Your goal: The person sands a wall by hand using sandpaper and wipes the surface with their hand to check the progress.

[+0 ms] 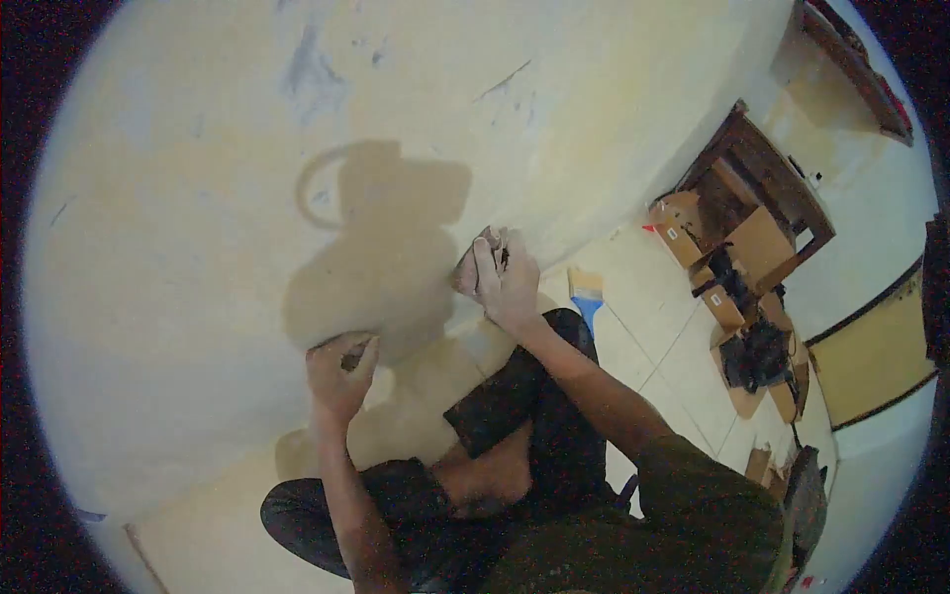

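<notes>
My right hand (512, 282) is closed round a folded brownish sheet that looks like sandpaper (467, 272), its face held at the pale wall (228, 247). White dust coats the fingers of that hand. Lower and to the left, my left hand (341, 374) is curled at the wall, thumb against the fingers. A dark patch shows between them, but what it is I cannot make out. The wall is yellowish white with grey scuffs and a thin dark scratch (503, 81). Shadows of my head and hands fall across it.
A wide paintbrush (586, 297) with a blue handle lies on the tiled floor (643, 346) right of my knee. Open cardboard boxes (762, 247) and black bundles (757, 354) stand farther right by a wooden frame (807, 213). My crossed legs (564, 436) are close to the wall.
</notes>
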Motion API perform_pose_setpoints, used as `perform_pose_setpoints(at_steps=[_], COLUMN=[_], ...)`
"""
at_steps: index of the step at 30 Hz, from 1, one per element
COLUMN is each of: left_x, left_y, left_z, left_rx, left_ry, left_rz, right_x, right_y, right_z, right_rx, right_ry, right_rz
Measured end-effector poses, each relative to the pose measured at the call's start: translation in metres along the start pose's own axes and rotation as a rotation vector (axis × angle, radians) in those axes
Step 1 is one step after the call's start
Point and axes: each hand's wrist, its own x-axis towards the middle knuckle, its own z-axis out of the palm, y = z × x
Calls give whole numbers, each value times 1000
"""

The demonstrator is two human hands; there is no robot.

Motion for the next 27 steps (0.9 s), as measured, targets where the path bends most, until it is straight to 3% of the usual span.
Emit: perform_pose_setpoints(at_steps=[1, 4, 7, 9, 12, 13, 15, 18, 19, 21, 25, 27], left_x=[-2, -2, 1, 1, 0, 1, 3, 4, 3, 1, 4, 2], left_y=[-2, -3, -2, -3, -4, -2, -1, -3, -5, -8, -4, -5], left_z=[1, 2, 2, 1, 4, 4, 1, 2, 2, 5, 6, 7], left_rx=[-12, 0, -44, -8, -27, -45, -9, 26, 36, -1, -36, -39], left_ry=[1, 20, 2, -17, -8, -3, -35, -50, -44, -31, -62, -33], left_rz=[-10, 4, 23, 60, 17, -4, 0, 7, 5, -30, -47, -25], right_x=[2, 27, -2, 4, 18, 9, -2, 8, 14, 1, -6, 16], right_y=[4, 0, 3, 28, -3, 24, 9, 0, -1, 8, 5, 6], right_z=[-1, 2, 6, 7, 0, 10, 5, 2, 3, 18, 6, 0], right_rx=[-88, 32, -85, -199, -7, -140, -84, -31, 131, 246, -50, 34], right_ry=[-12, 258, -7, 104, 122, 95, -54, 44, 96, 1, -45, 94], right_rz=[33, 142, 78, -80, 275, 150, 195, 217, 289, 311, 193, 210])
